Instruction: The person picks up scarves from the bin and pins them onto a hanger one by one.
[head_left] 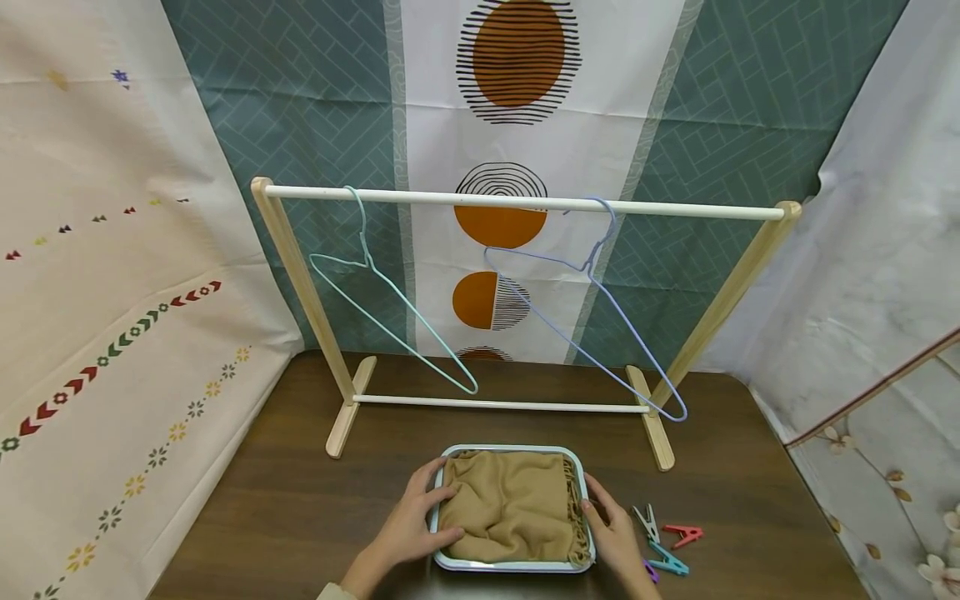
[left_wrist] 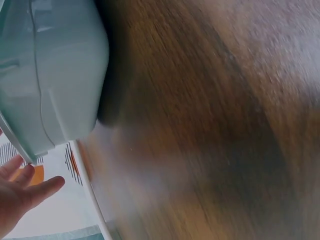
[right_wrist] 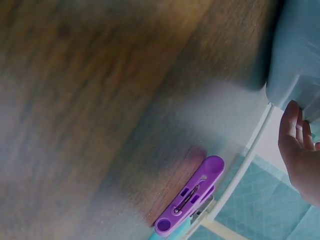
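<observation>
The left hand (head_left: 411, 521), fingers loosely spread, and the right hand (head_left: 617, 533), fingers extended, touch opposite sides of a pale-blue plastic basin (head_left: 517, 567). Between them lies fringed tan cloth (head_left: 512, 504); clothespins (head_left: 666, 560) lie beside the right.

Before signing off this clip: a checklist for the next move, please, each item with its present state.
1. Left hand touching the tray's left side: ok.
2. Right hand touching its right side: ok.
3. Tan cloth inside the tray: ok.
4. Teal hanger and blue hanger hooked on the white rod: ok.
5. Clothespins lying near the right hand: ok.
6. Firmness of either hand's hold: cannot tell.
</observation>
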